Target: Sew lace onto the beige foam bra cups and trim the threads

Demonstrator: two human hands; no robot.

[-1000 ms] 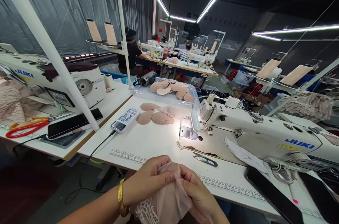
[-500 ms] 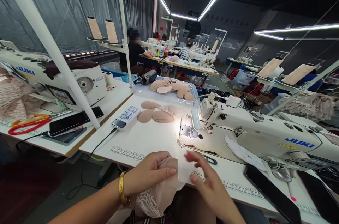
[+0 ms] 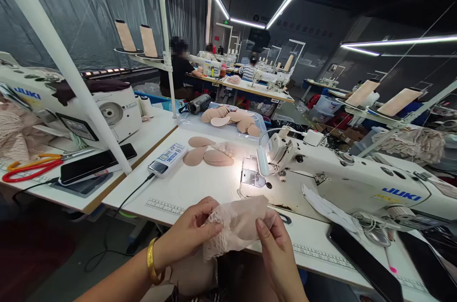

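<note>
While the left hand (image 3: 185, 231) pinches the lace-patterned end of a sheer beige fabric piece (image 3: 240, 227) between thumb and fingers, the right hand (image 3: 279, 241) grips its plain end likewise, the piece spanning the space between them above the front edge of the white sewing table (image 3: 198, 185). Beyond the hands, teardrop-shaped beige pads (image 3: 194, 156) lie left of the JUKI sewing machine (image 3: 360, 182), whose needle area (image 3: 253, 176) is brightly lit.

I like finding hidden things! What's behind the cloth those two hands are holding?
Behind the cloth is the white table. A ruler strip shows on both sides, and a black handle pokes out rightward. The strip's middle is mostly covered; what the handle joins is hidden.
</note>
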